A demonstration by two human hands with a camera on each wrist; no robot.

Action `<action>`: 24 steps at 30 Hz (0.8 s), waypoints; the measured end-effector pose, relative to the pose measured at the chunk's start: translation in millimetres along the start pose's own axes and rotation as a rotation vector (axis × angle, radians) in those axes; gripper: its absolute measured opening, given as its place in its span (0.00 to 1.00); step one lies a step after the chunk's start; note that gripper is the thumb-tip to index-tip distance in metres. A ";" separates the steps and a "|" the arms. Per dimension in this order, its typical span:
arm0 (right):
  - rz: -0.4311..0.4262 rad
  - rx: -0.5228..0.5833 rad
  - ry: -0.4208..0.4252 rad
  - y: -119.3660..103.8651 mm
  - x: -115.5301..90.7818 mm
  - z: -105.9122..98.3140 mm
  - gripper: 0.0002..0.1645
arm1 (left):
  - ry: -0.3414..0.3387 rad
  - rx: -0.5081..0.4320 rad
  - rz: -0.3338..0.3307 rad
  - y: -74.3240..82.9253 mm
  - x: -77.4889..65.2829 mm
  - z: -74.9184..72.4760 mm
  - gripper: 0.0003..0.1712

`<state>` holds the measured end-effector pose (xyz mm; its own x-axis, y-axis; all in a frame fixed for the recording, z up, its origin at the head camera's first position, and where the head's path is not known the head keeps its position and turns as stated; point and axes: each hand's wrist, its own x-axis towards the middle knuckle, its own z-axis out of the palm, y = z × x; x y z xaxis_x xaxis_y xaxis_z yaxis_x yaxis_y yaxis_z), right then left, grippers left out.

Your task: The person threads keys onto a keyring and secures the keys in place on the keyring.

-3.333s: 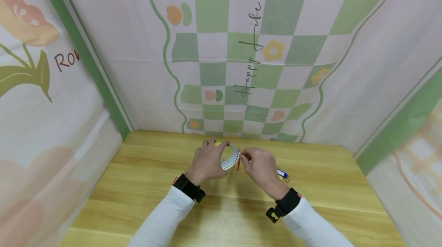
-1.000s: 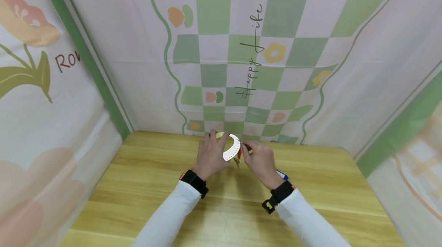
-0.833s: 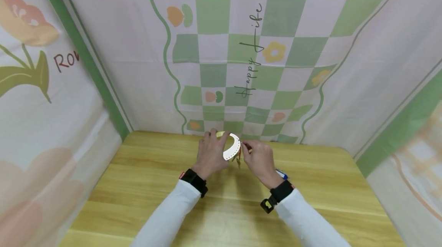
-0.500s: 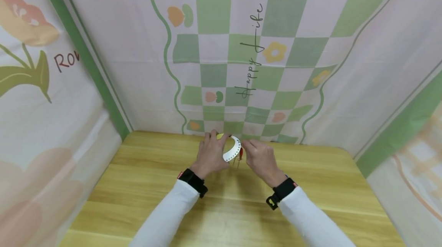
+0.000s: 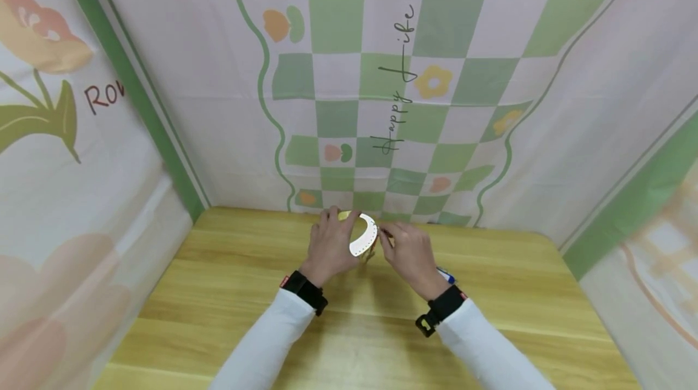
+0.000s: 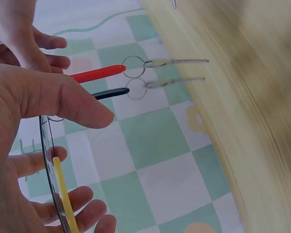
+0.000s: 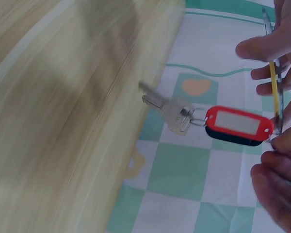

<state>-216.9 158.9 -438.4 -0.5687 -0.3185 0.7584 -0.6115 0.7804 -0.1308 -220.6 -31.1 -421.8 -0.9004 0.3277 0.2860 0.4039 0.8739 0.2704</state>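
My left hand (image 5: pixel 329 247) grips a white curved plate (image 5: pixel 365 243) with small holes along its outer edge, thumb and fingers around it. Seen edge-on in the left wrist view, the plate is thin, with a yellow strip (image 6: pixel 64 187) beside it. At the plate's right edge, my right hand (image 5: pixel 409 257) pinches the small ring of a key tag; the fingertips partly hide it. A red key tag (image 7: pixel 235 123) and a black key tag (image 7: pixel 233 136) hang there. Each carries a split ring and, in the left wrist view, a key (image 6: pixel 177 62), blurred.
On the wooden table (image 5: pixel 245 293), a blue-and-white thing (image 5: pixel 446 275) lies just right of my right wrist, partly hidden. A checked green-and-white cloth (image 5: pixel 335 23) rises behind the table's back edge. Printed cloth also hangs on both sides.
Compared with 3.3 seconds ago, both hands and the plate are slightly farther forward. The keys keep swinging. Since half a second ago, the plate and left hand have shifted slightly left.
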 end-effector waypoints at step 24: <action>-0.240 -0.047 0.031 3.0 -4.0 -0.5 0.23 | -0.053 -0.057 -0.023 6.8 -4.3 -6.6 0.55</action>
<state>-216.2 162.8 -441.5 -0.3923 -0.4818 0.7835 -0.7004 0.7087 0.0851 -213.0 -28.9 -415.1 -0.9161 0.3278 0.2308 0.3905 0.8601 0.3282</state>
